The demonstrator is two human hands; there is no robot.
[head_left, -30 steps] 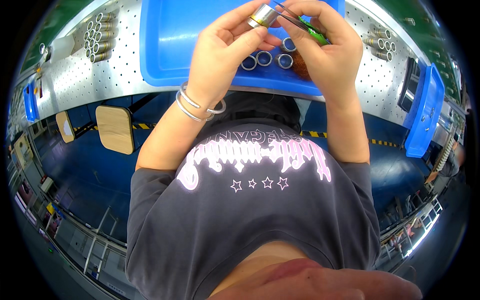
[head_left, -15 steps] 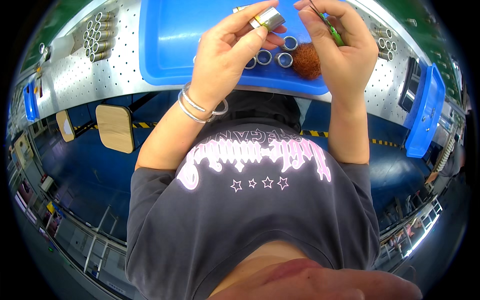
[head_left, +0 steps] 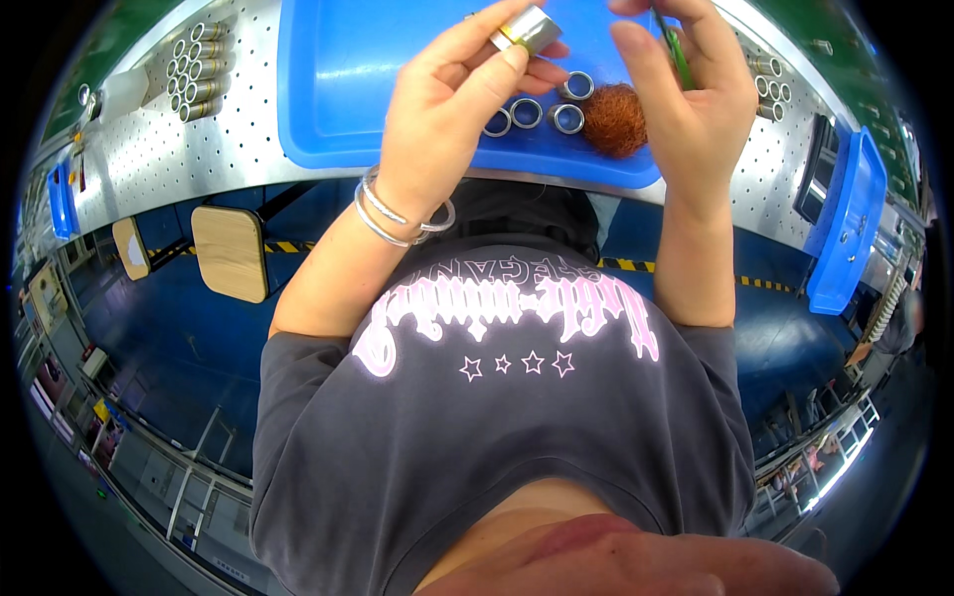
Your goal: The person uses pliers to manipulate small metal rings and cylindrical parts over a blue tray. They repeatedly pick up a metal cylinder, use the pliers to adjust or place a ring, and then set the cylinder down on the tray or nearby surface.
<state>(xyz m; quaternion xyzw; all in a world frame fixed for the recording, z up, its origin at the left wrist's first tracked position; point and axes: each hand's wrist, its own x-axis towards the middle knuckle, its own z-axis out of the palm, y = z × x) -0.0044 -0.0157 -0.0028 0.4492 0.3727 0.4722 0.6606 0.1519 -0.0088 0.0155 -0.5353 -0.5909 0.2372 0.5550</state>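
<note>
Over the blue tray (head_left: 343,139), my left hand (head_left: 442,119) pinches a shiny metal sleeve (head_left: 532,32) between thumb and fingers. The sleeve is a short tube with a yellowish band and lies tilted. To its right, my right hand (head_left: 696,109) is closed around a thin tool with a green handle (head_left: 681,60) and a dark, slender end. The tool's tip and exact kind cannot be made out. The two hands are apart. Below them on the tray stand several metal rings (head_left: 568,119), beside a ball of coppery wire wool (head_left: 614,121) near my right wrist.
The tray sits on a perforated metal bench (head_left: 243,149). Stacked metal sleeves (head_left: 199,74) lie on the bench at left, and more sleeves (head_left: 770,89) at right. Another blue tray (head_left: 850,223) is at the far right. A wooden-topped stool (head_left: 229,253) stands below the bench.
My right hand has shifted slightly up and right, away from the sleeve, and the green-handled tool has turned more upright. My left hand still holds the sleeve, moved slightly left.
</note>
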